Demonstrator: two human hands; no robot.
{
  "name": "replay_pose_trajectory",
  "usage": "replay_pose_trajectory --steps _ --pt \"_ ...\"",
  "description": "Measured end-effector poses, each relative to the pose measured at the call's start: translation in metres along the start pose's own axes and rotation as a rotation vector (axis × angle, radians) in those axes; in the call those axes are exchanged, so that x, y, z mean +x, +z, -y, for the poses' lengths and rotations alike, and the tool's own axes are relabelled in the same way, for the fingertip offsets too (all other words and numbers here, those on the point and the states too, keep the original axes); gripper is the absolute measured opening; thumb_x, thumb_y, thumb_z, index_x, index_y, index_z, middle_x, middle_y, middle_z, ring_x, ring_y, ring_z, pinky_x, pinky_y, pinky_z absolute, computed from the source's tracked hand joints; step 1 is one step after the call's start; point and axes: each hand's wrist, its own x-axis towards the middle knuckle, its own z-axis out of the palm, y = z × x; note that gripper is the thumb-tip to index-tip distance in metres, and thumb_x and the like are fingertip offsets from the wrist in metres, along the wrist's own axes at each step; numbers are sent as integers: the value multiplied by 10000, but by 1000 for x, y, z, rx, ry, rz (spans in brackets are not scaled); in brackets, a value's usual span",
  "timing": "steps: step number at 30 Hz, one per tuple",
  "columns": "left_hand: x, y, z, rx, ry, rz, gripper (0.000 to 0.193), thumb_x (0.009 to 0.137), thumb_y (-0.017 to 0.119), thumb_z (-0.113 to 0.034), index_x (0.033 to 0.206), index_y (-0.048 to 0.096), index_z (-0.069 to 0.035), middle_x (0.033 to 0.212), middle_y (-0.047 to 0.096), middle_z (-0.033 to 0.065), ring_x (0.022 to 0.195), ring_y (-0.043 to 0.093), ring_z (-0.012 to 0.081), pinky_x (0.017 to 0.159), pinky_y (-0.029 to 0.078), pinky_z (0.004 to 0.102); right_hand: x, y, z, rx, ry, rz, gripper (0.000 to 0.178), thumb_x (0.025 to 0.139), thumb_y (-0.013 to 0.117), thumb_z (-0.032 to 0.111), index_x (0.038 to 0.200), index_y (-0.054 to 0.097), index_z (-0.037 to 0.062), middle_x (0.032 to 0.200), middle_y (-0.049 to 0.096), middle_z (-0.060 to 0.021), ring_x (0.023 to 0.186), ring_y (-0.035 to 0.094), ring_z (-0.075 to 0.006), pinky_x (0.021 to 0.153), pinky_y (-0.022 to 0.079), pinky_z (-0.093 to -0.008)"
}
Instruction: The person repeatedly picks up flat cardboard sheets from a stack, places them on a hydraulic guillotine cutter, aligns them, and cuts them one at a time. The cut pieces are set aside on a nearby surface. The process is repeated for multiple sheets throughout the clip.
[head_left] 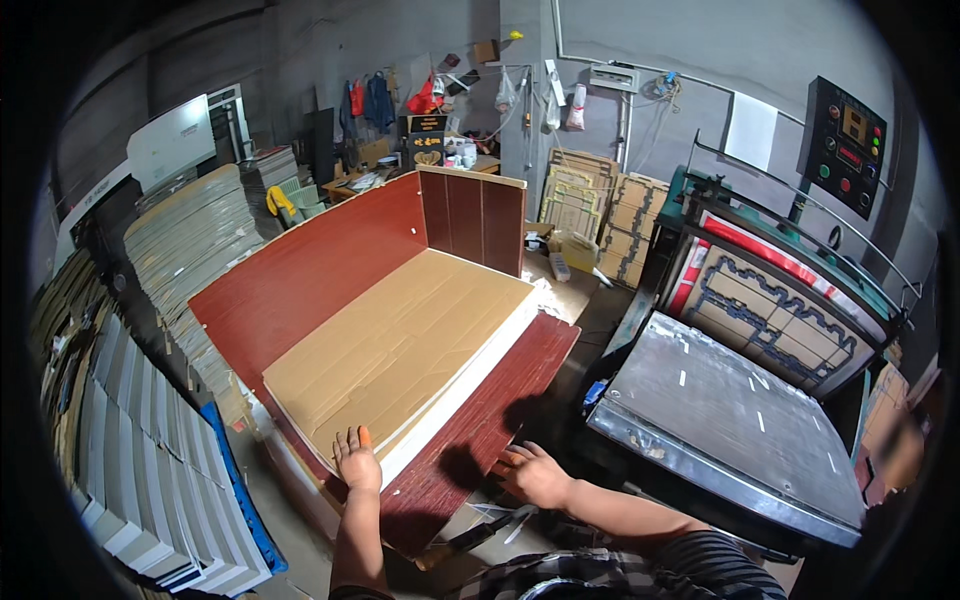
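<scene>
My left hand [357, 462] is open, its fingers spread at the near corner of a brown cardboard sheet [400, 335]. That sheet tops a white-edged stack [462, 385]. Dark red boards surround the stack: a tall one [325, 275] stands along the left, another [472, 220] at the far end, and a low board [480, 430] slopes along the right. Beside that low board's right edge is my right hand [535, 475], fingers loosely bent, with nothing visible in them. Whether its fingertips touch the edge I cannot tell.
To the right stands a press with a metal plate [735, 425], an upright cutting die [780, 320] and a control box [847, 145]. Stacks of grey-white sheets [150, 450] fill the left. Farther back are a cluttered table [345, 187] and several leaning die boards [632, 225].
</scene>
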Motion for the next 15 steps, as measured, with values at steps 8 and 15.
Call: replay_pose_trajectory --steps 8,15 --pt "20 28 13 -283 129 175 614 711 698 -73 1295 514 -16 1354 490 210 1313 391 361 1116 282 423 -196 -120 0 318 463 -157 393 844 647 188 1218 604 75 1209 601 -191 1047 602 -362 902 493 -433" --pt "61 -25 -32 -612 88 201 517 800 692 -148 1271 542 2 1254 569 224 1164 535 349 1021 397 407 -449 -280 -4 -297 1275 -463 466 776 735 177 1208 595 74 1199 607 -160 1139 562 -348 969 467 -399"
